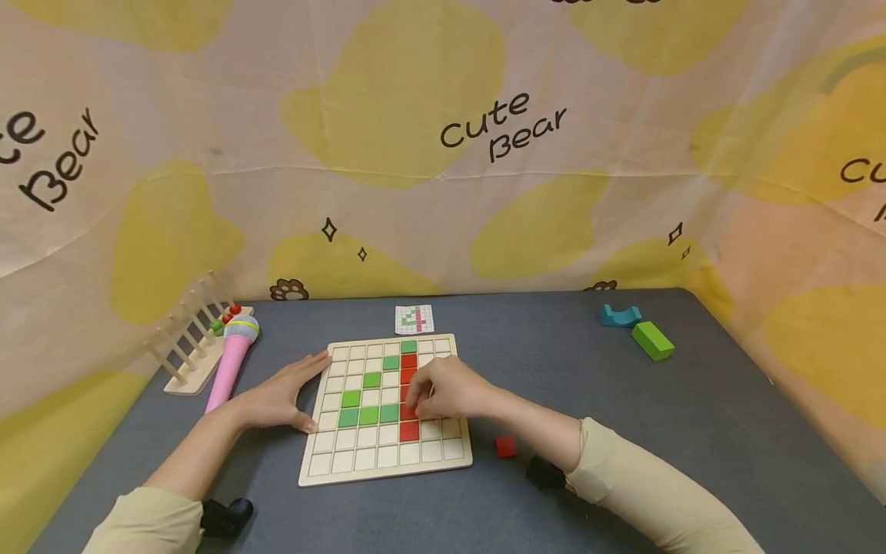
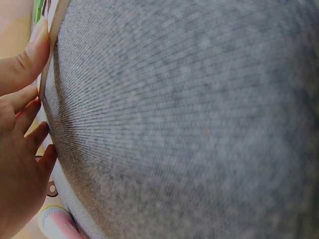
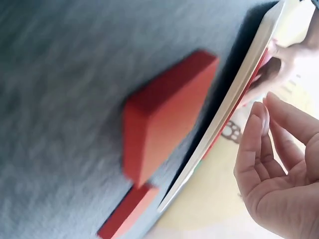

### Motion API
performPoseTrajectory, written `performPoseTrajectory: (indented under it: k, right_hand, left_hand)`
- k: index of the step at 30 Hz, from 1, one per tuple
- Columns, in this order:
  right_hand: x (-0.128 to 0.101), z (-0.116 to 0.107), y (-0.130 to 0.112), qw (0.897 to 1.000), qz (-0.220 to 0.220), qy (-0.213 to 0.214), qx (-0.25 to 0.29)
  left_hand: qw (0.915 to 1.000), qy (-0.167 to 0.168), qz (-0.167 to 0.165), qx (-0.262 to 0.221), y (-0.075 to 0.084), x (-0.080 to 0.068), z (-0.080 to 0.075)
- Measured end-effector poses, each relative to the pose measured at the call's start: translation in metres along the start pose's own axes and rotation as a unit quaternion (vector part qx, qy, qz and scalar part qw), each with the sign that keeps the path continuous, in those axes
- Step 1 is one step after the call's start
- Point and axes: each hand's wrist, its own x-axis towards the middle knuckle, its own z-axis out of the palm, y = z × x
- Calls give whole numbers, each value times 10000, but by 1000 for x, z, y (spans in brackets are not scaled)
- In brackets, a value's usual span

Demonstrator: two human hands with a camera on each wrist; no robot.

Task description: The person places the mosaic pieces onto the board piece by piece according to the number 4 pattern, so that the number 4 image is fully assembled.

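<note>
A pale wooden grid board (image 1: 364, 459) lies on the dark table, carrying green tiles (image 1: 369, 415) and a column of red tiles (image 1: 409, 431). Spread along the board's left edge, my left hand (image 1: 273, 396) touches it with thumb and fingers. Above the red column is my right hand (image 1: 450, 388), thumb and fingertips drawn together over one red tile. In the right wrist view, the right hand's fingertips (image 3: 256, 114) nearly meet, and I cannot make out anything between them. A loose red tile (image 1: 506, 446) lies right of the board; the right wrist view shows two loose red tiles (image 3: 172, 117).
Behind the board lies a small pattern card (image 1: 414, 319). At left, a pink toy microphone (image 1: 234, 358) leans by a wooden peg rack (image 1: 197, 362). A teal curved block (image 1: 620, 315) and a green block (image 1: 652, 341) sit far right. Printed cloth hangs behind.
</note>
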Motion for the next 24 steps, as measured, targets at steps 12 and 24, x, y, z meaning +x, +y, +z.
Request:
performPoseTrajectory:
  k: [12,24]
  right_hand:
    - [-8,-37,30,9996,235,126,134]
    - [-27,-71,73,9944,140,-868,591]
  left_hand:
    - [9999,36,95,-63,1,0,0]
    - [9999,52,84,-83,0,0,0]
